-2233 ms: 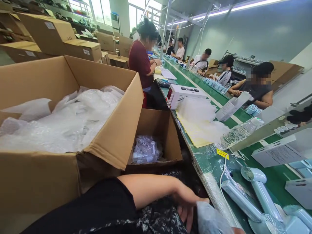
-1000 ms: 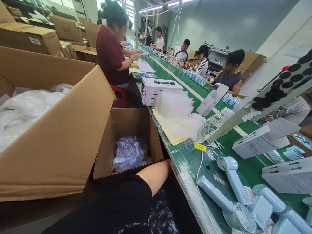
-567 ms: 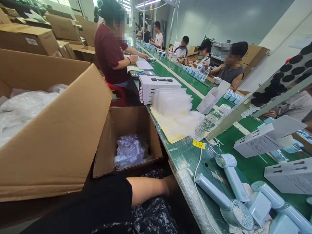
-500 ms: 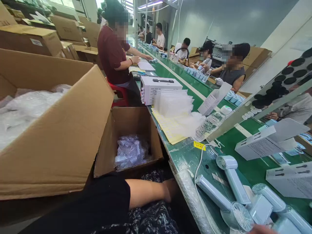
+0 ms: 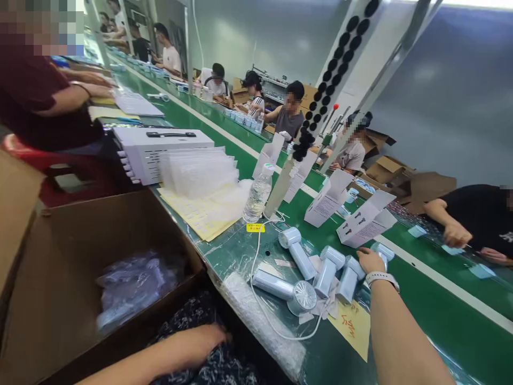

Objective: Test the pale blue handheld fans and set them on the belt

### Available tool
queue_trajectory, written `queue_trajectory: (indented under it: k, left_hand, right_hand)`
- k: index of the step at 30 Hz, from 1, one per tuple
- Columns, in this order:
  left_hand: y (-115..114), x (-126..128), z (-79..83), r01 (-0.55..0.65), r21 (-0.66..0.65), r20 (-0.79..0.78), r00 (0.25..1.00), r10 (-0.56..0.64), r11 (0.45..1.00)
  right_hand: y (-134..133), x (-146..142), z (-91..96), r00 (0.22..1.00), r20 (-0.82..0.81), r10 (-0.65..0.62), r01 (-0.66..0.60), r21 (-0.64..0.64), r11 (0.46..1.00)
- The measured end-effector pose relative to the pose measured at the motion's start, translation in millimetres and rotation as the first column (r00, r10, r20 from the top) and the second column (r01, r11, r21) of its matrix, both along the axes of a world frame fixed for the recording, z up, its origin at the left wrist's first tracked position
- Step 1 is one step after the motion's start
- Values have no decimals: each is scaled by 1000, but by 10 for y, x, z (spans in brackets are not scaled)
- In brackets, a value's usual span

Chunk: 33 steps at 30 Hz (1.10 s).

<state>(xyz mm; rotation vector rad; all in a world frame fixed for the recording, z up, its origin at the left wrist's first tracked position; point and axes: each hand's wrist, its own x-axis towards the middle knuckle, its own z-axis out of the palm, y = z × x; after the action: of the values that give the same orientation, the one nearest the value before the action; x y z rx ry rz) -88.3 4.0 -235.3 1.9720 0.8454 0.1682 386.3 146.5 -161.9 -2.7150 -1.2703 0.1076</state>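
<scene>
My right hand (image 5: 371,261) reaches over the green belt (image 5: 420,299), a white watch on its wrist. Its fingers curl down onto a pale blue handheld fan (image 5: 383,251) at the right end of a cluster of several like fans (image 5: 304,262). One fan (image 5: 288,291) lies on its side nearest me, with a white cable (image 5: 256,256) looping round it. My left hand (image 5: 208,339) rests low on my lap on dark patterned cloth, below the table edge; its fingers are blurred.
Two open white product boxes (image 5: 366,224) stand behind the fans. A water bottle (image 5: 258,195), clear bags (image 5: 200,171) and yellow sheets (image 5: 200,216) lie to the left. A cardboard box (image 5: 60,256) of bagged parts sits at my left. Co-workers sit along both sides.
The view has swung right, away from the big cardboard box. My right arm has come into view and reached to the fans on the belt. My left hand stays on my lap.
</scene>
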Motion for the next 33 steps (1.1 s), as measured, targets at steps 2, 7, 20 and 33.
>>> queue_trajectory:
  k: [2, 7, 20, 33]
  left_hand:
    - [64, -4, 453, 143, -69, -102, 984, -149, 987]
    - [321, 198, 1614, 256, -242, 13, 965, -260, 936]
    - [593, 1025, 856, -90, 732, -26, 987, 160, 675]
    - [1099, 664, 889, -244, 884, -24, 828, 560, 399]
  right_hand:
    - [-105, 105, -7, 989, 10, -149, 149, -9, 989]
    - [-460, 289, -110, 987, -22, -160, 159, -23, 987]
    - [-802, 185, -343, 993, 37, -115, 110, 111, 988]
    - [-983, -255, 77, 969, -25, -245, 245, 29, 969]
